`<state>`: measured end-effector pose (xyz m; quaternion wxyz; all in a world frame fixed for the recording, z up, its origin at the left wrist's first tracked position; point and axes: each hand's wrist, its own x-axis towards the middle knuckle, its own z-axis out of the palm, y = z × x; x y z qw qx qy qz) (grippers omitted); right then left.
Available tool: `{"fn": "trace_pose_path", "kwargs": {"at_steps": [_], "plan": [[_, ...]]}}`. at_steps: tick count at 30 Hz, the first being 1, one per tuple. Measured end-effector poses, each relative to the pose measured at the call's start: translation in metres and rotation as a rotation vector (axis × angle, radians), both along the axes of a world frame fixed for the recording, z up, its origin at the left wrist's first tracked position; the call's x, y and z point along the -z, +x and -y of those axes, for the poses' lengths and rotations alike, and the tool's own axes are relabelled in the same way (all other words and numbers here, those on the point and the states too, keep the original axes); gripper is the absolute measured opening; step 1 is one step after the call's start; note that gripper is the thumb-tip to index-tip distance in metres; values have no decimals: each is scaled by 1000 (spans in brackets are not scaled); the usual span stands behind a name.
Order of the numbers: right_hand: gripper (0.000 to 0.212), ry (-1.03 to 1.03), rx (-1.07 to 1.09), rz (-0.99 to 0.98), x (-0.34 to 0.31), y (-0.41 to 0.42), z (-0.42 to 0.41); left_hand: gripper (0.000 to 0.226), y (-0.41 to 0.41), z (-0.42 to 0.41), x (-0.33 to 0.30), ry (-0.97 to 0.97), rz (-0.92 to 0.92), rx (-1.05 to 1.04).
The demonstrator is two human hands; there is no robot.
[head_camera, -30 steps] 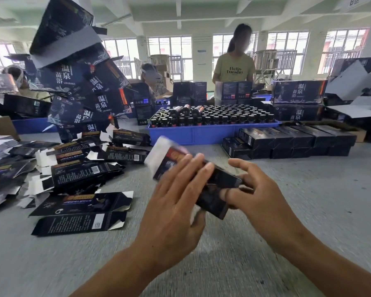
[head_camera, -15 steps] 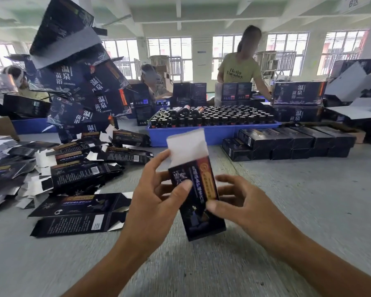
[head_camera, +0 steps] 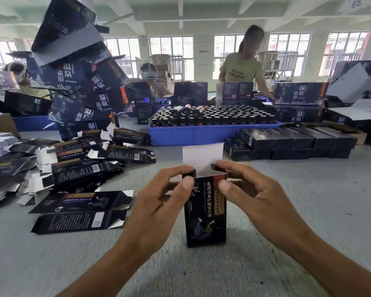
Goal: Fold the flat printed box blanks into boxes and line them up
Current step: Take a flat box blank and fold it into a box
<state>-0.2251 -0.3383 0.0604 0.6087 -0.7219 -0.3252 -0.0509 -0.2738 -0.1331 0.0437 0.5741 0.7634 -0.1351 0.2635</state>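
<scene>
A dark printed box (head_camera: 206, 215) stands upright on the grey table (head_camera: 308, 211) in front of me, its white top flap (head_camera: 201, 156) raised. My left hand (head_camera: 159, 202) pinches the box's upper left corner between thumb and fingers. My right hand (head_camera: 253, 194) pinches the upper right corner the same way. Flat box blanks (head_camera: 79, 213) lie spread over the table to the left. A row of folded dark boxes (head_camera: 291, 142) is lined up at the back right.
A blue tray (head_camera: 201, 133) packed with small dark bottles sits behind the box. Large dark cartons (head_camera: 81, 86) are piled high at the left and more stand at the right. Three people work on the far side of the table.
The box went from lying tilted across my hands to standing upright on the table. Both hands moved up to its top corners, and the white flap now stands open above them.
</scene>
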Motion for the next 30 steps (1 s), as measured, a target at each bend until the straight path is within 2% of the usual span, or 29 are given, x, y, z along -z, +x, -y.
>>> {"fn": "trace_pose_path", "kwargs": {"at_steps": [8,10,14,21,28,30], "plan": [[16,134,7,72,0,-2,-3,29,-3,4,-5,1,100,-35],[17,158,6,59,1,-1,-3,30,-3,5,-5,-9,110,-38],[35,182,21,44,0,-3,-2,28,-3,5,-3,-42,113,-33],[28,184,82,93,-1,-4,-5,30,-6,7,-4,-26,117,-67],[23,199,88,85,0,-3,-4,18,-7,11,-5,-113,138,-41],[21,197,82,97,1,-3,-3,27,-7,11,-6,-102,145,-23]]}}
